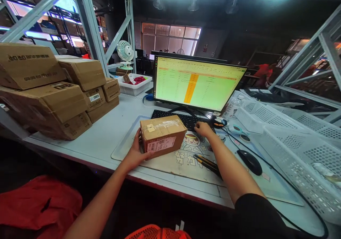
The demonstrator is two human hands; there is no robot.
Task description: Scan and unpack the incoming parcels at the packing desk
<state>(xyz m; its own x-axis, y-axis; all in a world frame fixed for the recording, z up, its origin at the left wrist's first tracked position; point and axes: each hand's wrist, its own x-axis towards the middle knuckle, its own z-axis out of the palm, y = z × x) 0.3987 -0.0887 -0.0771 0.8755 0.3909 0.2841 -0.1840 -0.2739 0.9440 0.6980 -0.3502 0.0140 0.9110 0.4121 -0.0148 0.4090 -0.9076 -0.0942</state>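
Note:
A taped brown cardboard box (162,136) with a pale printed label on its front side rests tilted on the desk mat. My left hand (135,153) grips its left end, with the thumb along the lower front edge. My right hand (204,129) is at the black keyboard (190,121), fingers bent down over the keys and nothing seen held in them. Behind the keyboard stands a monitor (170,79) with a spreadsheet that has an orange column. The box hides part of the keyboard.
Several cardboard boxes (69,100) are piled at the left of the desk. Pens (207,161) lie under my right forearm, near a black mouse (249,162) and a cable. White perforated baskets (298,153) line the right side. A white basket (134,86) and fan (125,52) stand behind.

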